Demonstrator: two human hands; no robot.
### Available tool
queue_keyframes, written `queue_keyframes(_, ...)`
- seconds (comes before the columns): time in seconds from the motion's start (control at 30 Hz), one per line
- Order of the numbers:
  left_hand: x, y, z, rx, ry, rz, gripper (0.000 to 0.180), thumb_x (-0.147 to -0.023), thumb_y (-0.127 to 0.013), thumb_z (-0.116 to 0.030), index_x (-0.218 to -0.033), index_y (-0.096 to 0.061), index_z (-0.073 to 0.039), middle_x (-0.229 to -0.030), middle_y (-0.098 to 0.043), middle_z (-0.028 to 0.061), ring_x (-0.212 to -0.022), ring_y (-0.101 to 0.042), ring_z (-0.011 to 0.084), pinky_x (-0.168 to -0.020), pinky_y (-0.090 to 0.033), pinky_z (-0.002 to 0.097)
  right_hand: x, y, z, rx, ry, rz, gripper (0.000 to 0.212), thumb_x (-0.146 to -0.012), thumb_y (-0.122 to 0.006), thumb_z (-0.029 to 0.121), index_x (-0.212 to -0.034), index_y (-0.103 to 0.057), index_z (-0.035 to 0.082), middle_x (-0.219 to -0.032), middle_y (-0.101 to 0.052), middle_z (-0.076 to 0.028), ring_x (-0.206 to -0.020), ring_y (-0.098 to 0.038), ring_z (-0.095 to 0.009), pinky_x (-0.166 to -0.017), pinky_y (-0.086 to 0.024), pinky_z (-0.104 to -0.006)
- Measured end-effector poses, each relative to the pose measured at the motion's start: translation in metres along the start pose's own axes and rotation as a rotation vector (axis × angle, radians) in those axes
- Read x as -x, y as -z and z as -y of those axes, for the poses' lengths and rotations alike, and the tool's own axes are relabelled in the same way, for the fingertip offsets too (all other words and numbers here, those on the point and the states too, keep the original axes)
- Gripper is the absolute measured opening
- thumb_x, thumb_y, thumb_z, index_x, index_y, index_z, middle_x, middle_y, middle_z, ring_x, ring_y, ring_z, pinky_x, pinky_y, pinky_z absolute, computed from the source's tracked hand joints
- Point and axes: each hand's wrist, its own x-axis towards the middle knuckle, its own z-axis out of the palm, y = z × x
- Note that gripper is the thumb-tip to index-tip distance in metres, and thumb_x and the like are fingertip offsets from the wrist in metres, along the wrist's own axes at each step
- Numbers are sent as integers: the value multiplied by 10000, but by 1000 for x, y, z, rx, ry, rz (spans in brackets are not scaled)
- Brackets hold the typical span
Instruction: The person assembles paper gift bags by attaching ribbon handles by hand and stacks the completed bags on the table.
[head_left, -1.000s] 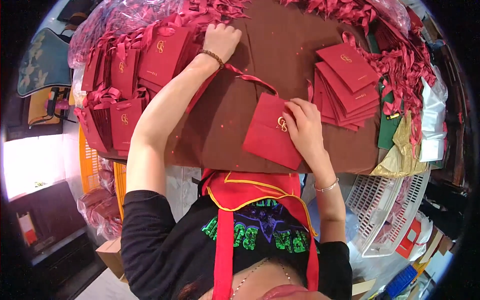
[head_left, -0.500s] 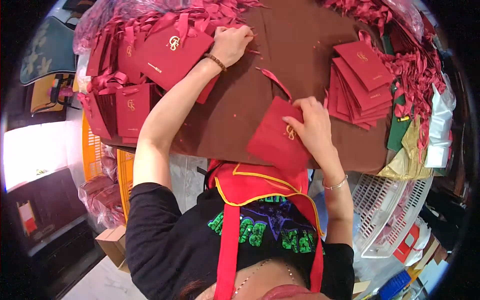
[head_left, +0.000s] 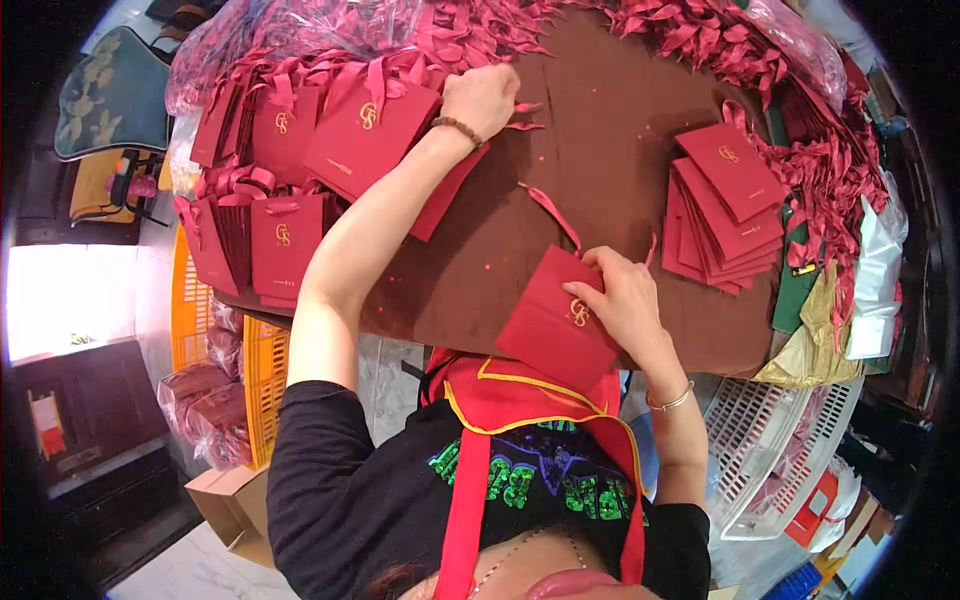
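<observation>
A flat, dark red paper bag with gold marks (head_left: 552, 325) is at the near edge of a table with a brown cloth (head_left: 450, 290). Its low part pokes out past the edge. The right hand (head_left: 628, 305) pinches its upper right side, thumb on the front. A thin, shiny red ribbon (head_left: 550, 215) sticks out from its top.

The left hand (head_left: 480, 100) is farther up, fingers curled, beside a big red paper bag with a gold mark (head_left: 365, 130). I cannot tell if those fingers pinch anything.

To the right is a messy pile of flat red paper bags (head_left: 735, 190). Beyond it is a heap of shiny red ribbons (head_left: 830, 170). Low on the left is an orange plastic crate (head_left: 265, 385).
</observation>
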Motion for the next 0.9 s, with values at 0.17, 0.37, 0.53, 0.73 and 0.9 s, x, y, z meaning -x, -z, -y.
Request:
queue_keyframes(0.17,-36,5,-9,-30,86,-24,223,-823,-498,-102,-1005,-621,-136,-921,-631,131,-890,-612,316,-739,-490,431,-1,-3,-5,-64,44,-2,352,-718,-730,254,-942,-576,31,-824,-623,-123,-721,-603,-278,-626,-471,-367)
queue_keyframes(0.37,-53,-12,6,-512,-29,348,238,-847,-506,-161,-1025,-657,-115,-1077,-604,77,-1021,-583,267,-815,-456,436,1,-3,-3,-116,57,29,342,-727,-725,237,-946,-575,21,-851,-620,-134,-750,-606,-295,-652,-477,-366)
queue_keyframes(0.53,-58,-10,16,-205,47,227,204,-806,-551,-231,-939,-677,-143,-1038,-631,79,-986,-593,260,-816,-423,474,5,2,-4,-98,43,48,338,-736,-715,236,-970,-589,27,-886,-628,-130,-784,-616,-294,-673,-487,-361)
queue_keyframes(0.73,-78,-1,18,-163,111,25,190,-833,-540,-274,-937,-659,-168,-895,-666,97,-865,-629,272,-736,-442,454,13,7,3,-120,7,78,333,-741,-709,229,-981,-588,32,-905,-628,-130,-779,-618,-289,-678,-490,-361)
queue_keyframes(0.9,-114,64,-1,417,61,-603,179,-882,-528,-216,-927,-612,-65,-836,-637,104,-791,-589,247,-771,-440,372,14,8,8,-137,-8,132,323,-744,-704,190,-993,-585,23,-925,-627,-144,-814,-619,-297,-703,-496,-353)
